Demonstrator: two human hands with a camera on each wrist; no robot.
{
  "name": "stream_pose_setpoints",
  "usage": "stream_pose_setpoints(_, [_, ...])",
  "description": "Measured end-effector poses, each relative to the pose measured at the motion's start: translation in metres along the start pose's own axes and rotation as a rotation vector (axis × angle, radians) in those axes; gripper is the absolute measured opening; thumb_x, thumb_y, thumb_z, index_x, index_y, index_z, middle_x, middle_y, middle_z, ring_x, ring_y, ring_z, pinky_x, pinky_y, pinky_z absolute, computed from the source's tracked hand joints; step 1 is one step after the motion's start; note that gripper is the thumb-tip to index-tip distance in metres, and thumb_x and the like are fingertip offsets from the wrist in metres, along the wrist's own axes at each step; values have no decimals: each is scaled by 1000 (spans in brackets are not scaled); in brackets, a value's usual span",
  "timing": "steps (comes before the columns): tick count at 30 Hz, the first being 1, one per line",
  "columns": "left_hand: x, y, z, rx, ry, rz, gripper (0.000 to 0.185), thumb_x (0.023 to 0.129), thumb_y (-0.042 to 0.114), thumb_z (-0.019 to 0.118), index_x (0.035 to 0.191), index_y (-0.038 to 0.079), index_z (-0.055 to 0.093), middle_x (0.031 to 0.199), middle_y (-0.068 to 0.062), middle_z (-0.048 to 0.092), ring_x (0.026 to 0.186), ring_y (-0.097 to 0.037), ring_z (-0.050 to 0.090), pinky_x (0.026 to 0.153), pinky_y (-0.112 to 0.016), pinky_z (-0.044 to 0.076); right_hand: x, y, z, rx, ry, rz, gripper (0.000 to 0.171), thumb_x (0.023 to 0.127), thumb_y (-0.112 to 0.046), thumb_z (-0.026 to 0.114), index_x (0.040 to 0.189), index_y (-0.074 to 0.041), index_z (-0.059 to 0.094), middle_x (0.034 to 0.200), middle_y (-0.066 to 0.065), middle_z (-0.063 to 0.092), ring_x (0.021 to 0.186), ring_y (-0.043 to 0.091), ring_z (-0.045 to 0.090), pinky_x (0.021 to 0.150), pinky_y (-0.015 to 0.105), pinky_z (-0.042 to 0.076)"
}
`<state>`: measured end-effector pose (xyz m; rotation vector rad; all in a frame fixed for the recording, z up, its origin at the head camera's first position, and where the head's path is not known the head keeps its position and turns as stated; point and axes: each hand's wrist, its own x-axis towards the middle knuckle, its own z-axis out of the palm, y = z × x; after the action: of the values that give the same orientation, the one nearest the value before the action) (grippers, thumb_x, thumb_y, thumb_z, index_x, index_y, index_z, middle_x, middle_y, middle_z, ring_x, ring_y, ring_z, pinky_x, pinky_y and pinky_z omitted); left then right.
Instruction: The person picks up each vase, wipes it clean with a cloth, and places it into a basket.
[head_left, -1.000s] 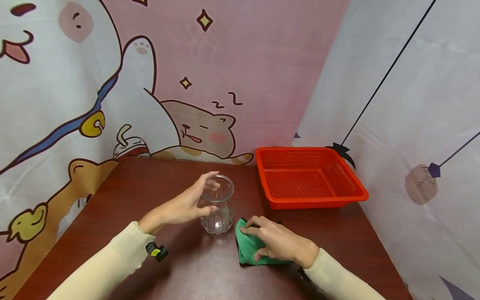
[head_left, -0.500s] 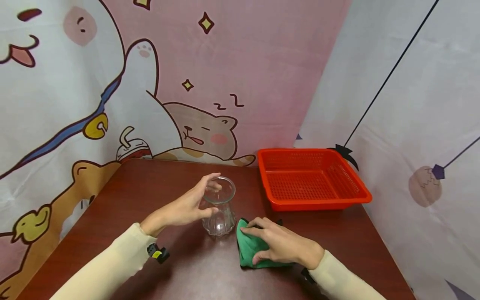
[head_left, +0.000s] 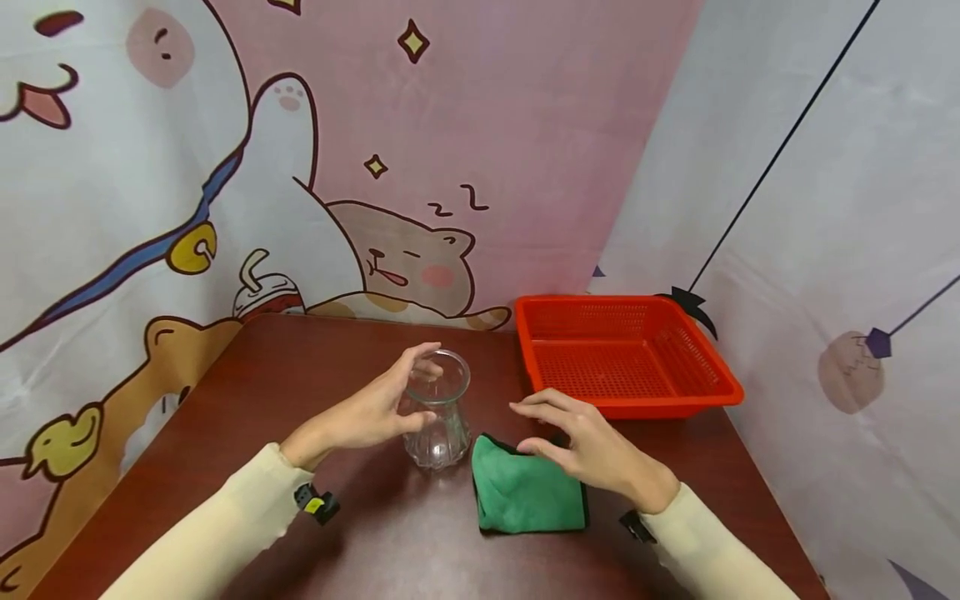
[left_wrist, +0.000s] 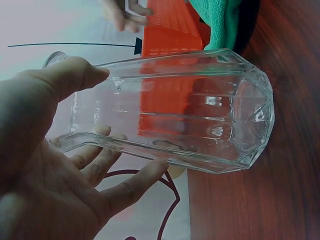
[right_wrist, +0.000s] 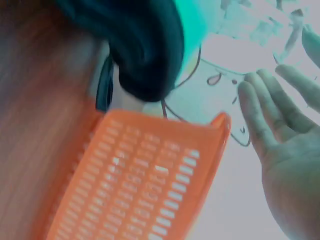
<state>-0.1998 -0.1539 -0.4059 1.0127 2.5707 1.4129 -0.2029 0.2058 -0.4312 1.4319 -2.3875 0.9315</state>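
Left hand point(head_left: 371, 410) curls thumb and fingers round the clear glass vase point(head_left: 437, 410) at table centre; right hand point(head_left: 592, 446), fingers spread and holding nothing, hovers over the folded green cloth point(head_left: 528, 496) at the vase's 4 o'clock, with the red basket point(head_left: 720, 379) at 2 o'clock.

Left wrist view: faceted glass point(left_wrist: 200, 107) — probably heavy, slick, breakable; best held at the narrow waist. Its rim is hidden behind the thumb.

Right wrist view: blurred — open fingers point(right_wrist: 260, 120), basket point(right_wrist: 145, 185), cloth edge cut off.

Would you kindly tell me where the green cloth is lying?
In the head view, the green cloth lies on the table, right of the glass jar, just under the right hand.
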Motion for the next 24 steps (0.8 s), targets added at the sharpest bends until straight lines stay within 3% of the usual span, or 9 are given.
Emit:
stream_pose_setpoints(5, [4, -4, -1, 27, -11, 2, 96, 92, 10, 79, 161, 30, 17, 143, 2, 50, 134, -21, 50, 98, -43, 50, 2, 14, -20, -52, 190, -78, 55, 86, -14, 87, 137, -14, 68, 126, 4, 67, 104, 15, 67, 81, 29, 58])
stream_pose_setpoints(9, [4, -3, -1, 22, -3, -5, 97, 91, 10, 80, 161, 31, 17, 142, 1, 51, 134, -24, 51, 94, -44, 51, -3, 30, -37, -136, 266, 2, 59, 81, -10, 89, 137, -14, 69, 128, 6, 66, 110, 19, 67, 93, 24, 53])
stream_pose_setpoints(13, [3, -4, -1, 22, 5, -10, 97, 91, 11, 80, 162, 32, 17, 142, 1, 51, 133, -23, 52, 93, -48, 51, -13, 50, -51, -228, 298, 121, 59, 83, -14, 88, 138, -11, 67, 135, 8, 63, 120, 24, 61, 105, 27, 45])
stream_pose_setpoints(20, [2, -4, -2, 38, 14, -18, 98, 90, 10, 81, 162, 32, 18, 142, 2, 52, 131, -17, 53, 97, -43, 51, -36, 78, -70, -337, 287, 296, 61, 88, -24, 85, 144, -13, 63, 145, 12, 55, 130, 31, 51, 104, 59, 42])
stream_pose_setpoints(24, [1, -5, 0, 38, 15, -18, 98, 90, 9, 81, 162, 31, 18, 142, 1, 52, 132, -20, 53, 98, -42, 51, -49, 92, -79, -392, 266, 387, 60, 93, -35, 79, 146, -16, 61, 150, 14, 52, 133, 37, 48, 104, 67, 37])
